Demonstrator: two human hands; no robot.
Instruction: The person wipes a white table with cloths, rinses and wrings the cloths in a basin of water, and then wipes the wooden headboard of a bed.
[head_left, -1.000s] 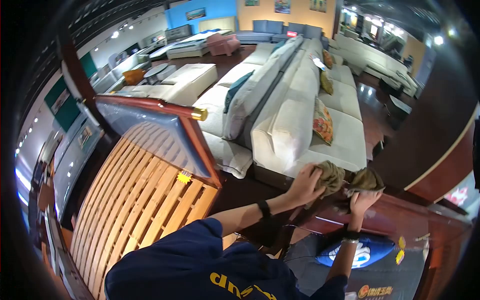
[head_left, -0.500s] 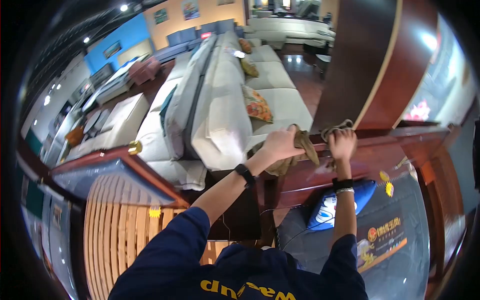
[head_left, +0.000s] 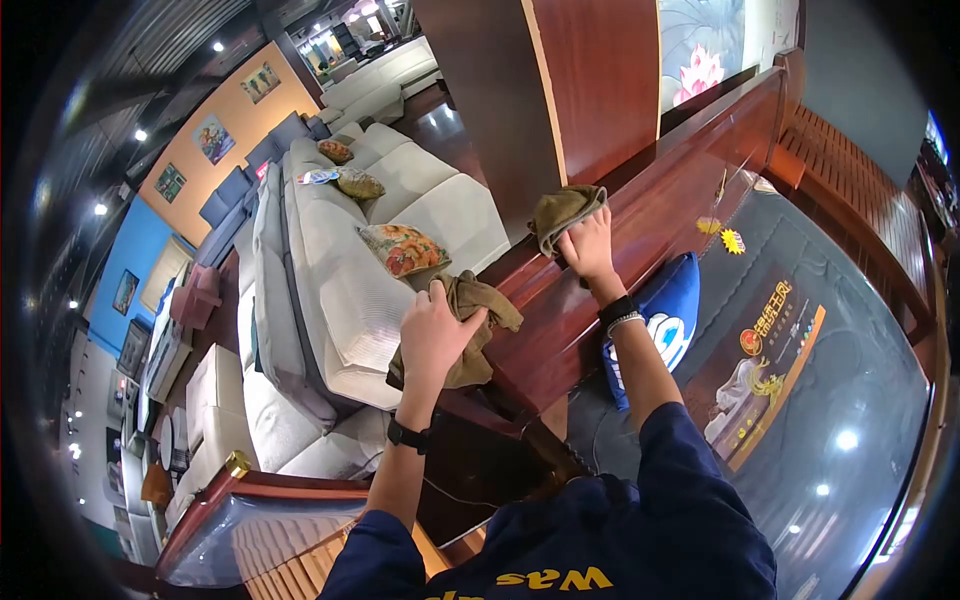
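My left hand (head_left: 437,338) grips a crumpled brown cloth (head_left: 468,372) at the near end of a dark red, glossy wooden headboard (head_left: 560,345). The cloth hangs down beside the headboard's corner, close to the back of a pale sofa (head_left: 350,310). Farther along the headboard's top, my right hand (head_left: 590,246) presses a second brown cloth (head_left: 562,212) against the wood, its fingers closed over the fabric. A dark band is on each wrist.
Below the headboard lies a plastic-covered mattress (head_left: 850,400) with a blue pillow (head_left: 685,295) standing against the wood. A tall dark red panel (head_left: 600,90) rises behind. At lower left is a slatted bed with a wrapped headboard (head_left: 215,530). A floral cushion (head_left: 402,250) rests on the sofa.
My view has turned toward the right. My right hand with its cloth has moved farther along the headboard top, away from my left hand, which still grips its cloth.
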